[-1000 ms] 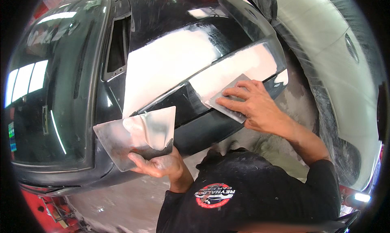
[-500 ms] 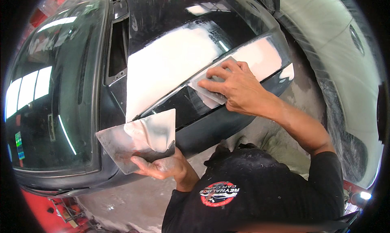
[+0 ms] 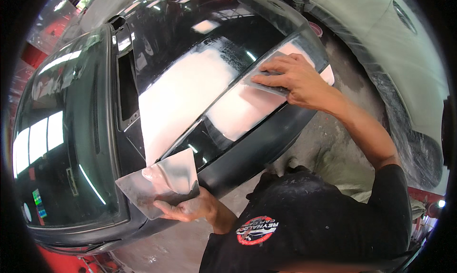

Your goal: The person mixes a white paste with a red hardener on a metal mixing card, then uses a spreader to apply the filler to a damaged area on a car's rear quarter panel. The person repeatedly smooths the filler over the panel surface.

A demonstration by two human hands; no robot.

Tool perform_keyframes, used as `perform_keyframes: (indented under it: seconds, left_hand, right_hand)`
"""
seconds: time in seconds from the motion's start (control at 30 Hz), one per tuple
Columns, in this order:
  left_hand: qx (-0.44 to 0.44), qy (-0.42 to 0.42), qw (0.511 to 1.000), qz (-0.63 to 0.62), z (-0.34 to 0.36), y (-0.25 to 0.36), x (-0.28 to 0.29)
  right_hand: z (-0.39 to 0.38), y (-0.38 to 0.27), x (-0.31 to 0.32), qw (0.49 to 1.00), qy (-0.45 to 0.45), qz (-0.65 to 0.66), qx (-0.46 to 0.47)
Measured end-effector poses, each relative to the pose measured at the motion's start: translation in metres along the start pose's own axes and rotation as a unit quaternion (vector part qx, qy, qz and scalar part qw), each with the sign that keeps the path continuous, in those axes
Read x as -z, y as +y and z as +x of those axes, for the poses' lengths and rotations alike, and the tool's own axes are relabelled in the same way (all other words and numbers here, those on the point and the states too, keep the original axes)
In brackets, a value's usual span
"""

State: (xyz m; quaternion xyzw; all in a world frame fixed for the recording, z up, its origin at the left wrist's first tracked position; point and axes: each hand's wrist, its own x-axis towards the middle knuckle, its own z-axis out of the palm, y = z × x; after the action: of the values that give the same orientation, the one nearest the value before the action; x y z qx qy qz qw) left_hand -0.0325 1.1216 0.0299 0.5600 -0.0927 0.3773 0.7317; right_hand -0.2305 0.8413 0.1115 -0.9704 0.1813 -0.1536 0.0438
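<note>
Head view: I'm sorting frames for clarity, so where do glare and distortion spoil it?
Head view: bright reflections streak the glossy black car body and its window glass; the fisheye bends the panel edges and blackens the corners. The right hand on the grey spreader and the left hand under the metal plate look reasonably sharp; the white filler patch is nearly washed out.

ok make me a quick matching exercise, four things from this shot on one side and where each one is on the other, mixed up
Things:
1. right hand
2. left hand
3. metal mixing board
4. pale filler patch

Places:
A. spread across the black car panel
B. under the metal board, holding it
C. pressing a spreader on the upper right filler strip
D. resting on the left hand, filler smeared on it

Pairs: 1-C, 2-B, 3-D, 4-A
</note>
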Motion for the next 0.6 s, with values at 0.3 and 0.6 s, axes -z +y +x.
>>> perform_keyframes:
  seconds: [0.3, 0.6]
  left_hand:
    - [0.010, -0.032, 0.999, -0.035, 0.005, 0.020, -0.016]
    - [-0.251, -0.111, 0.935, 0.223, 0.006, 0.023, -0.012]
  right_hand:
    - [0.002, -0.007, -0.038, 1.000, 0.022, 0.009, -0.015]
    - [-0.063, -0.016, -0.024, 0.997, -0.036, 0.064, -0.021]
